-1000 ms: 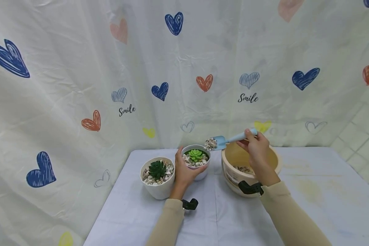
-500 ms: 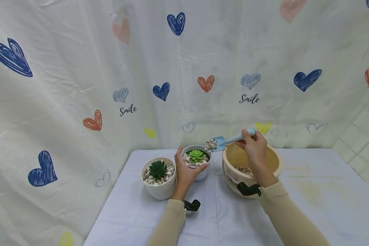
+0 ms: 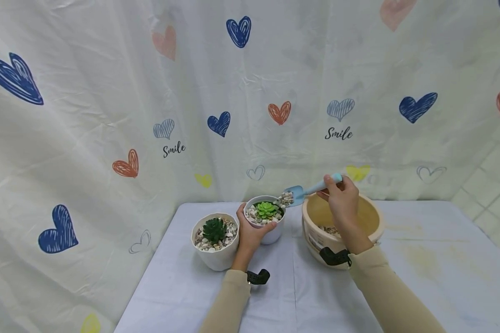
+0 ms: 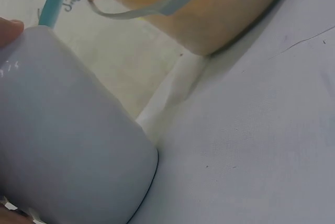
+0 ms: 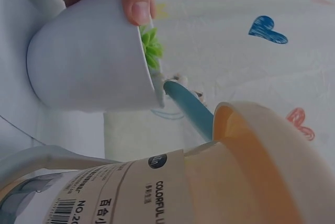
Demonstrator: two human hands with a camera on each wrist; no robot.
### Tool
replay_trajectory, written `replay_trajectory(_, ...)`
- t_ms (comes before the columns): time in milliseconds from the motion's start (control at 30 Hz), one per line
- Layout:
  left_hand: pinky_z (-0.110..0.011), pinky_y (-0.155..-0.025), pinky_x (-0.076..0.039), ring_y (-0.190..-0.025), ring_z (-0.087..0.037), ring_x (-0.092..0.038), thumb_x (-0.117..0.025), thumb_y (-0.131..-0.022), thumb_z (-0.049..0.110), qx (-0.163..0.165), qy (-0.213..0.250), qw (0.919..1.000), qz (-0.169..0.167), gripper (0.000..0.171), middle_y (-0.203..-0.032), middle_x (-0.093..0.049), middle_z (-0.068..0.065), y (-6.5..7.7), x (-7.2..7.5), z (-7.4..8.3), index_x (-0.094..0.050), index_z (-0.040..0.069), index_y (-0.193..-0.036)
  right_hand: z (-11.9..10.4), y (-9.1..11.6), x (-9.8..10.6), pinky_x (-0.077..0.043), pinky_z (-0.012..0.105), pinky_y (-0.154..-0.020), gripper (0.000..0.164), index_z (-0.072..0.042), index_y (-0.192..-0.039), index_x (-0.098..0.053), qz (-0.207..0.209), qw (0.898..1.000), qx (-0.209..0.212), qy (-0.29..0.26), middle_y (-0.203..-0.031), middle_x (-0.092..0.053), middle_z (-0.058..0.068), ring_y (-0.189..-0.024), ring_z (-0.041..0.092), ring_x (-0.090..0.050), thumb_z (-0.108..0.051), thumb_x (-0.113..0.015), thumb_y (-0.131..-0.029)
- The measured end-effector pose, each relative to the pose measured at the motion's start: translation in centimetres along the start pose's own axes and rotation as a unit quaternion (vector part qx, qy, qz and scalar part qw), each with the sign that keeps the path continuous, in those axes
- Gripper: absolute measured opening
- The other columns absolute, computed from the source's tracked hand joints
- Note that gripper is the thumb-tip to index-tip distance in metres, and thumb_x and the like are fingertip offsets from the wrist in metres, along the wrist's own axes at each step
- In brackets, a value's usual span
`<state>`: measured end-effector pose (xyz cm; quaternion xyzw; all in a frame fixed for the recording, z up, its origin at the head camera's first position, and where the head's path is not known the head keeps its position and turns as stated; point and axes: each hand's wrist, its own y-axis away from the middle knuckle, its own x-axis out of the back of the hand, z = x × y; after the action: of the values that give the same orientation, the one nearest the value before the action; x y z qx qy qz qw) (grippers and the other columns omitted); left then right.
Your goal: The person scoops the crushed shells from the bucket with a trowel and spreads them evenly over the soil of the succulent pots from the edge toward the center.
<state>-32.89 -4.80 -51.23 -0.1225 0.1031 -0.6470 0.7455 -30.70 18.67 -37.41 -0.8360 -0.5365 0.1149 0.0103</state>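
Note:
My left hand grips a small white pot, its thumb across the near right side and its fingers round the left. A light green succulent sits in pebbles inside the pot. My right hand pinches the handle of a light blue trowel. Pebbles lie in the trowel's scoop, whose tip is over the pot's right rim. In the right wrist view the trowel blade meets the pot's rim, with the left thumb above. The left wrist view shows the pot wall up close.
A cream bucket with pebbles at its bottom stands under my right forearm; its label shows in the right wrist view. A second white pot with a dark green succulent is left of my left hand. A heart-printed curtain hangs behind the table.
My right hand has shifted slightly left, and the trowel's tip has dipped towards the pot's rim. My left hand keeps its grip on the pot.

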Motion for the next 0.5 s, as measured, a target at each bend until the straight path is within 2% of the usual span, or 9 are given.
replay_trajectory(367,-0.052,-0.118,-0.033,-0.144,-0.032,-0.040,-0.093,-0.069,0.020,-0.009,0.002,0.9999,0.009,0.114,-0.159,-0.035,-0.015,-0.05,-0.08,0.00,-0.024,0.018,-0.159,-0.25,0.16,-0.17,-0.061,0.025,-0.077,0.020,-0.011,-0.111,-0.061,0.003,1.000,0.003,-0.003,-0.100,-0.058,0.002,-0.086,0.013,-0.070,-0.028,-0.065,-0.101)
replay_trajectory(500,-0.052,-0.118,-0.034,-0.144,-0.031,-0.041,-0.095,-0.067,0.026,-0.004,-0.011,0.9998,0.019,0.116,-0.158,-0.036,-0.014,0.14,-0.28,0.22,-0.024,0.022,-0.159,-0.24,0.17,-0.12,-0.061,0.025,-0.078,0.021,-0.011,-0.111,-0.061,0.003,1.000,0.003,-0.002,-0.100,-0.057,0.002,-0.085,0.011,-0.070,-0.028,-0.065,-0.101)
